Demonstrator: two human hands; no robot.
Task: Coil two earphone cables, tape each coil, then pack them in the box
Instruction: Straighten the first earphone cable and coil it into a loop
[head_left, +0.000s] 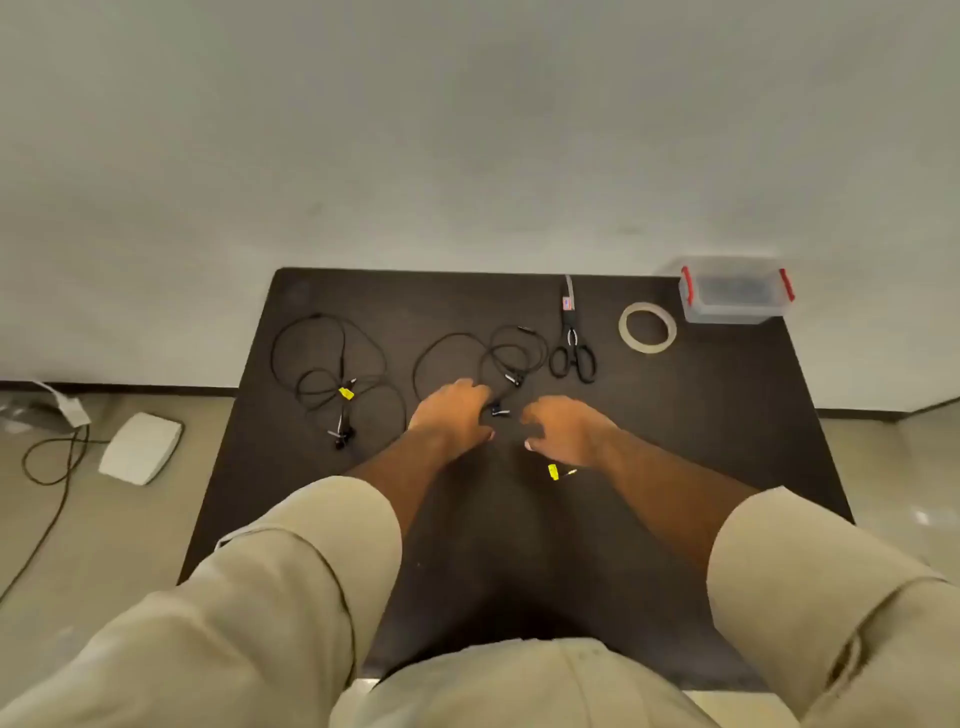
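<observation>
Two black earphone cables lie loose on the dark table (701, 441). The left cable (332, 364) sprawls in loops and carries a yellow tag. The right cable (483, 353) loops just beyond my hands, and its earbuds (500, 412) lie between them. My left hand (452, 415) is curled with its fingertips pinching this cable at the earbuds. My right hand (566, 428) hovers beside it with bent, spread fingers and holds nothing that I can see. This cable's yellow-tagged plug end (554, 472) lies just under my right wrist.
Black-handled scissors (571, 348), a roll of tape (648, 327) and a clear plastic box with red latches (735, 291) stand along the table's far right. On the floor to the left lie a white pad (140, 447) and a dark cord (52, 467).
</observation>
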